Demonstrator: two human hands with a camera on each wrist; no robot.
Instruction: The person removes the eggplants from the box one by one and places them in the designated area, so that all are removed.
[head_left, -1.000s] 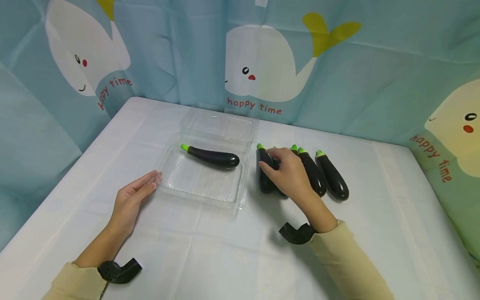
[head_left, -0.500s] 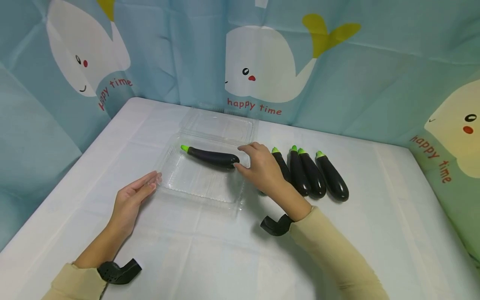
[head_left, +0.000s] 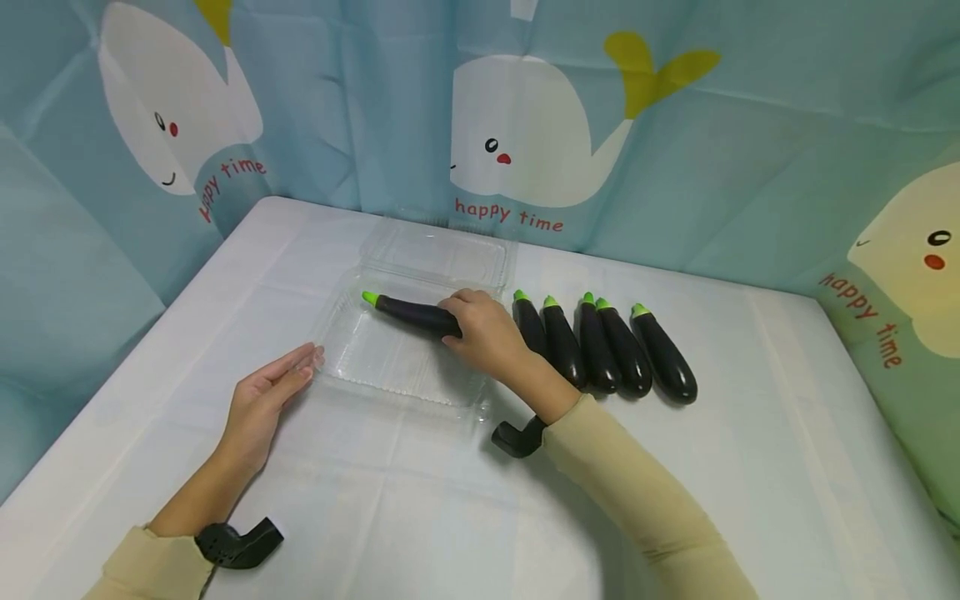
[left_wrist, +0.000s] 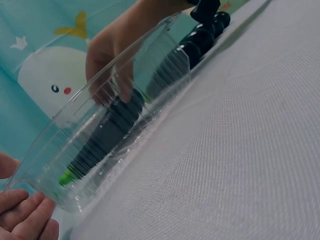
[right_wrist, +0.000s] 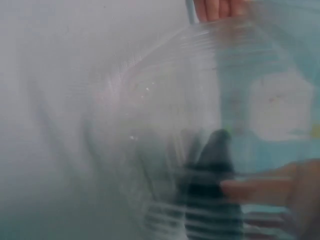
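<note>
A clear plastic clamshell box (head_left: 375,375) lies on the table with its lid (head_left: 435,250) folded back. My left hand (head_left: 258,404) pinches the box's left rim, its thumb on one side and its fingers on the other in the left wrist view. Inside the box is a toy-like dark eggplant (head_left: 408,312) with a bright green stem end pointing left. My right hand (head_left: 487,333) reaches over the box's right wall and grips the eggplant's thick end, covering it in the head view. The right wrist view is blurred, but shows the thumb against the dark eggplant (right_wrist: 212,160).
Several more eggplants (head_left: 600,354) lie side by side on the white table (head_left: 420,517), right of the box, stems toward the back. A blue curtain (head_left: 337,100) with whale prints hangs behind the table.
My right hand has moved left from above the eggplants on the table to the box and taken hold of the eggplant inside. My left hand stays on the rim.
</note>
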